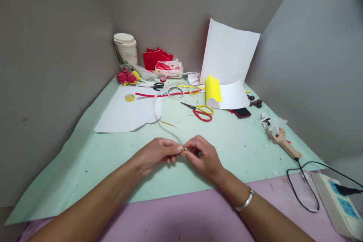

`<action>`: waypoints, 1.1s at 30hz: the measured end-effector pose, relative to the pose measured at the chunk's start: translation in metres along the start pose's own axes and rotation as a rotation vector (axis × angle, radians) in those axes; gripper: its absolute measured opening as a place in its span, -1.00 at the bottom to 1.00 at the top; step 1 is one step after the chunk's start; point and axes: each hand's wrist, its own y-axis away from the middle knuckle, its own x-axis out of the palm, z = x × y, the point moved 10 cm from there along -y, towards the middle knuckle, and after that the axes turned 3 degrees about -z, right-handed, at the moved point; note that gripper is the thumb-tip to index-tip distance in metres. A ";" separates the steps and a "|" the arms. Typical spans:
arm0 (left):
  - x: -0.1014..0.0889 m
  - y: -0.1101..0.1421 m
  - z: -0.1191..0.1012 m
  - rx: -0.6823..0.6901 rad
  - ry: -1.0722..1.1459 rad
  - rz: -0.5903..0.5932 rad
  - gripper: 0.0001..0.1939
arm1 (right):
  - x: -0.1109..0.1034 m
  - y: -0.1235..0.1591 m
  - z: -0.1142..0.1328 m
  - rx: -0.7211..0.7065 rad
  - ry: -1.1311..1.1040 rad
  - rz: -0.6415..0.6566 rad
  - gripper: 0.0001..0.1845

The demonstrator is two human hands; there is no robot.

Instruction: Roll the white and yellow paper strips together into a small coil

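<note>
My left hand (159, 155) and my right hand (205, 159) meet above the near part of the green sheet, fingertips almost touching. Both are closed in a pinch on a narrow strip, pale along most of its length. A small yellow bit (183, 149) shows between the fingertips; the fingers hide most of it. The pale strip (155, 107) rises from my hands and curls away in a loose loop. Part of it looks yellow (169, 124). Beyond my hands lie scissors (196, 110) with one red and one yellow handle.
White paper (127, 113), a tape roll (176, 93), black scissors (157, 86) and a yellow corrugated roll (213, 89) lie further back. A lidded cup (126, 49) and tissue pack (169, 70) stand behind. At right are a phone (241, 112), glue gun (285, 143) and power strip (337, 204).
</note>
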 end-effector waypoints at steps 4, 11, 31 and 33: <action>0.001 0.001 -0.001 -0.007 -0.012 0.001 -0.71 | -0.001 -0.001 0.005 -0.046 0.018 0.000 -0.98; 0.000 0.001 -0.001 -0.002 -0.043 0.032 -0.71 | 0.003 -0.001 0.009 -0.071 0.019 0.060 -0.98; -0.001 0.002 -0.002 0.001 -0.003 -0.028 -0.70 | -0.002 0.003 0.015 -0.133 0.155 -0.051 -0.97; -0.001 0.002 -0.001 -0.002 -0.008 -0.011 -0.70 | 0.000 0.003 0.016 -0.141 0.163 -0.034 -0.98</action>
